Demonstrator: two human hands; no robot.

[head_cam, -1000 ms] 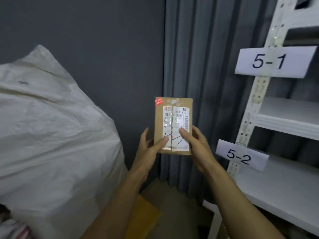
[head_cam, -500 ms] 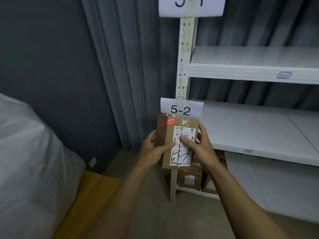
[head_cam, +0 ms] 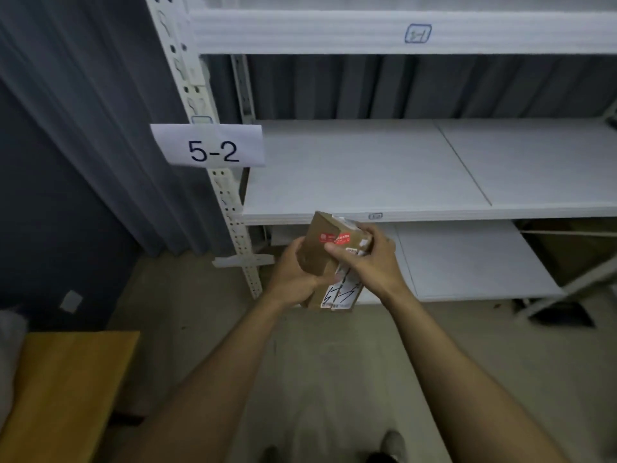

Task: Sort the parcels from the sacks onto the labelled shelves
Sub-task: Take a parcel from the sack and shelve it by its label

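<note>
Gripping a small brown cardboard parcel (head_cam: 317,262) in both hands, in the air just in front of a white metal shelving rack (head_cam: 233,208) and a little below the front edge of the shelf (head_cam: 367,168) marked by a paper label (head_cam: 208,146) reading 5-2. Clasping the parcel's left side with the left hand (head_cam: 293,272), fingers curled round it; wrapping the right hand (head_cam: 370,259) round its far right corner, thumb pressed just beside a red sticker (head_cam: 335,237). Tilted, far end raised, with a white shipping label (head_cam: 340,295) scrawled in black pen at the near end. Not yet set on any board. Behind the rack, a grey curtain (head_cam: 100,111); near left, a yellow wooden surface (head_cam: 66,379); underfoot, a bare concrete floor (head_cam: 317,362).
</note>
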